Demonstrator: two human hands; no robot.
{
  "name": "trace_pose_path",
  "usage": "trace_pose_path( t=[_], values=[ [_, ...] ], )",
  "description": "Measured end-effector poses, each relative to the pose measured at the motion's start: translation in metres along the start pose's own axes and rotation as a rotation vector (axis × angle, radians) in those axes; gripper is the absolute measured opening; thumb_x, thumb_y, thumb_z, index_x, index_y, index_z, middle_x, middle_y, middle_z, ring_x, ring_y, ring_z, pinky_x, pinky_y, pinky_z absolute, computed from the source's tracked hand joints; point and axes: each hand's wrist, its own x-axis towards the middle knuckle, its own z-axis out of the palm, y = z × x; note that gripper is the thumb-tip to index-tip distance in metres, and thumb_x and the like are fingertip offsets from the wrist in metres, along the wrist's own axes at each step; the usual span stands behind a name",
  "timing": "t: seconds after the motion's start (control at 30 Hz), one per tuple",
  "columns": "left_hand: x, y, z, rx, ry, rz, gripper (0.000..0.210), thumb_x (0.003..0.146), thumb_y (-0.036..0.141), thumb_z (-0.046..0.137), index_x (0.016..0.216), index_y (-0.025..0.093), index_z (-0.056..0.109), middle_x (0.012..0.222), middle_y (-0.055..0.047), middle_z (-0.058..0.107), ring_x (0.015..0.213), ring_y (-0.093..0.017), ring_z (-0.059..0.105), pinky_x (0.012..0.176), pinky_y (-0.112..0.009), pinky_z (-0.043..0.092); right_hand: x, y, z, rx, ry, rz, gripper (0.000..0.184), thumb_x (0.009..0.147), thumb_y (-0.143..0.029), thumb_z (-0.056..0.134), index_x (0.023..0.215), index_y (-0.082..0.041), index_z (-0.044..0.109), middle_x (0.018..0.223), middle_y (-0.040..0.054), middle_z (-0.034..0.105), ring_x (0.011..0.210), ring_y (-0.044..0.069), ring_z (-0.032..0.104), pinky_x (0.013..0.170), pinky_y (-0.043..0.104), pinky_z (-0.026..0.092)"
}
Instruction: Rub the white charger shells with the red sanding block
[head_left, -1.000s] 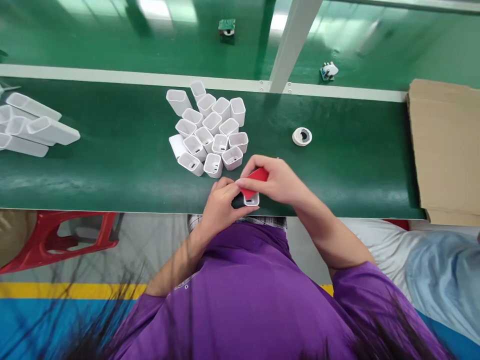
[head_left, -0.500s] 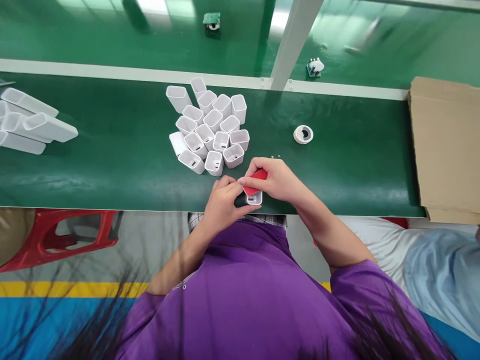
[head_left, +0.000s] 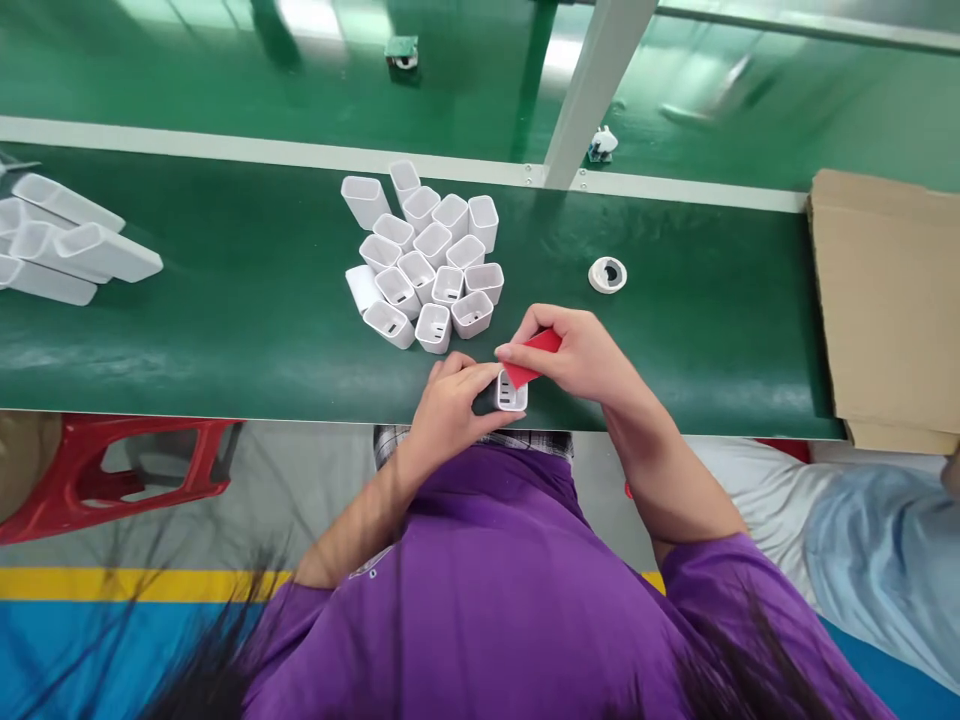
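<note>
Near the bench's front edge, my left hand is closed around a white plastic housing. Its open end faces right and up, and small slots show inside. My right hand pinches a flat red piece, perhaps sandpaper or a stiff card, whose lower corner lies at the housing's rim. Whether that corner touches the rim I cannot tell. Just beyond my hands stands a cluster of similar white housings, most with their openings up. One white housing at the cluster's left lies with a closed face showing.
A white ring-shaped part sits right of the cluster. More white housings lie stacked at the far left. Flattened cardboard covers the right end. Behind the metal rail are small circuit-board parts. Another person's blue clothing shows at right.
My right hand has moved slightly right and up with the red piece, uncovering more of the housing's opening. My left hand keeps its hold. The whole view has shifted a little.
</note>
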Motion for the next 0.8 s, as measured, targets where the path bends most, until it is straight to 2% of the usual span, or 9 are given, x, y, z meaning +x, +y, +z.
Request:
trace_pose_path(
  t=[0.1,0.23,0.3,0.43,0.57,0.6,0.7,0.8],
  values=[
    [0.0,0.0,0.0,-0.008,0.016,-0.006,0.032,0.071,0.035,0.087,0.097,0.02,0.073,0.082,-0.003,0.071,0.086,-0.023,0.055,0.078,-0.035,0.041,0.0,0.004,-0.001,-0.009,-0.007,-0.001,0.032,0.078,-0.045,0.074,0.066,-0.019,0.06,0.069,0.0,0.069,0.065,0.013,0.057,0.064,0.027,0.042],
    [0.0,0.001,-0.001,-0.04,0.012,-0.001,0.043,0.072,0.031,0.087,0.112,0.023,0.072,0.092,-0.002,0.075,0.087,-0.022,0.056,0.08,-0.035,0.041,-0.002,0.007,-0.007,0.01,0.105,0.042,0.033,0.077,-0.045,0.075,0.066,-0.019,0.06,0.069,0.0002,0.068,0.066,0.014,0.056,0.065,0.028,0.042],
    [0.0,0.001,-0.002,-0.044,0.013,-0.012,0.043,0.071,0.032,0.087,0.111,0.024,0.072,0.091,-0.002,0.075,0.087,-0.022,0.055,0.08,-0.035,0.041,-0.004,0.006,-0.011,0.038,0.112,0.026,0.034,0.078,-0.047,0.075,0.067,-0.019,0.06,0.069,-0.0001,0.067,0.065,0.014,0.056,0.064,0.028,0.042],
    [0.001,0.0,-0.001,-0.057,0.019,-0.016,0.043,0.071,0.035,0.087,0.11,0.024,0.072,0.092,-0.002,0.075,0.085,-0.022,0.054,0.081,-0.036,0.041,-0.003,0.001,-0.01,0.07,0.221,0.012,0.035,0.079,-0.049,0.075,0.068,-0.019,0.059,0.07,-0.0002,0.066,0.066,0.013,0.056,0.063,0.027,0.042],
    [0.001,-0.002,0.001,-0.03,0.024,-0.033,0.031,0.07,0.038,0.087,0.093,0.021,0.074,0.08,-0.003,0.071,0.084,-0.023,0.053,0.078,-0.036,0.042,-0.001,0.006,0.003,0.061,0.06,-0.049,0.031,0.082,-0.044,0.073,0.068,-0.019,0.06,0.07,-0.0009,0.067,0.067,0.013,0.057,0.065,0.027,0.043],
    [0.001,-0.003,0.001,-0.027,0.023,-0.033,0.031,0.071,0.037,0.087,0.094,0.021,0.074,0.081,-0.003,0.071,0.085,-0.023,0.054,0.078,-0.036,0.042,-0.002,0.009,0.004,0.042,0.056,-0.049,0.029,0.081,-0.041,0.073,0.066,-0.02,0.06,0.07,-0.001,0.066,0.067,0.014,0.057,0.066,0.028,0.043],
    [0.0,-0.003,-0.001,-0.073,0.001,-0.007,0.04,0.074,0.034,0.085,0.11,0.022,0.072,0.092,-0.003,0.074,0.088,-0.022,0.056,0.082,-0.036,0.044,-0.007,0.022,-0.004,0.009,0.189,0.025,0.027,0.078,-0.037,0.075,0.064,-0.019,0.06,0.068,-0.0009,0.065,0.067,0.014,0.056,0.067,0.028,0.043],
    [0.001,-0.002,-0.005,-0.15,-0.035,-0.003,0.044,0.075,0.033,0.083,0.117,0.024,0.07,0.099,-0.004,0.075,0.093,-0.022,0.059,0.088,-0.037,0.046,-0.017,0.029,-0.013,0.152,0.294,0.101,0.03,0.078,-0.041,0.076,0.066,-0.019,0.058,0.068,-0.0018,0.062,0.064,0.012,0.054,0.061,0.026,0.042]
  ],
)
